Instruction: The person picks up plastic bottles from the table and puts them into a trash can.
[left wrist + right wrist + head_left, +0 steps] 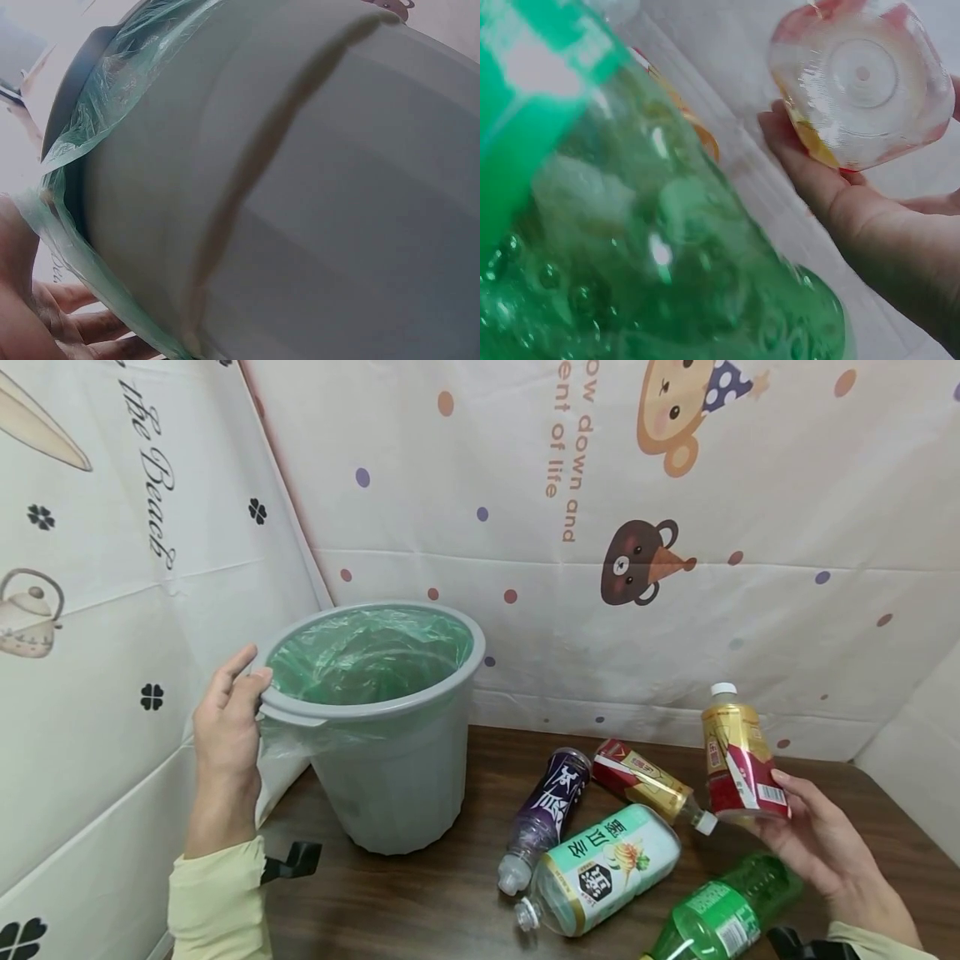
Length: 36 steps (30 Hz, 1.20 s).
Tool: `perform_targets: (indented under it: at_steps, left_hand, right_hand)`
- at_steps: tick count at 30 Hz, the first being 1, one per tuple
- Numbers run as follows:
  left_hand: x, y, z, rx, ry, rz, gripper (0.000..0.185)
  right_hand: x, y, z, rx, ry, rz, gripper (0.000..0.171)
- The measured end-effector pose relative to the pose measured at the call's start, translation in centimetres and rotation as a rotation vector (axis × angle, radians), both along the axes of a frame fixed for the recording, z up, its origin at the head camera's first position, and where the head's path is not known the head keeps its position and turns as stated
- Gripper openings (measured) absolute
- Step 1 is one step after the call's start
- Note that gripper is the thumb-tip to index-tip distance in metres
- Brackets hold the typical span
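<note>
My left hand (227, 727) grips the left side of a grey trash bin (397, 777), thumb at the rim. In the left wrist view its fingers (101, 326) show beside the green bag (112, 97) that overhangs the rim. My right hand (821, 827) holds a red-and-gold plastic bottle (742, 760) near its base, tilted slightly, with its white cap up. From the right wrist view, the clear base of that bottle (862, 75) faces the camera, between thumb and fingers. Close below this hand lies a green plastic bottle (723, 906).
On the brown wooden table (375, 902) lie a purple-labelled bottle (547, 810), a large bottle with a mint label (607, 868) and another red-and-gold bottle (652, 781). A printed white sheet (525, 635) hangs behind and to the left.
</note>
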<state>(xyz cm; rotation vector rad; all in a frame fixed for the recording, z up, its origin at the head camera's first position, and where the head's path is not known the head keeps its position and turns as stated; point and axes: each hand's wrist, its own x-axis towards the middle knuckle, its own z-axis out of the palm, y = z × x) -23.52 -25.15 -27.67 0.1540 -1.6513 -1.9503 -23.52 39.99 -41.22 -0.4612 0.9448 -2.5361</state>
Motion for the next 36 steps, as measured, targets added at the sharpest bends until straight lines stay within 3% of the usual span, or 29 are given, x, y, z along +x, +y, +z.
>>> perform_targets:
  at_steps: [7,15,20,32,36]
  left_hand:
    - [0.1,-0.2,0.0,-0.012,-0.005,0.005,0.048]
    - [0.2,-0.2,-0.1,-0.024,-0.013,0.017,0.048]
    - [0.1,-0.3,-0.2,-0.017,-0.007,0.019,0.048]
    - [-0.1,-0.1,0.0,-0.031,-0.004,0.019,0.048]
    - [-0.2,-0.1,0.0,-0.025,0.0,0.013,0.048]
  right_hand:
    - [0.1,-0.9,0.4,-0.033,0.013,-0.029,0.047]
    - [-0.1,-1.6,0.5,0.222,0.006,-0.184,0.036]
    - [-0.6,-2.0,0.8,0.366,0.023,-0.222,0.031]
    - [-0.6,-3.3,1.8,0.514,0.081,-0.303,0.027]
    - [-0.5,-3.8,2.0,0.51,0.111,-0.308,0.028]
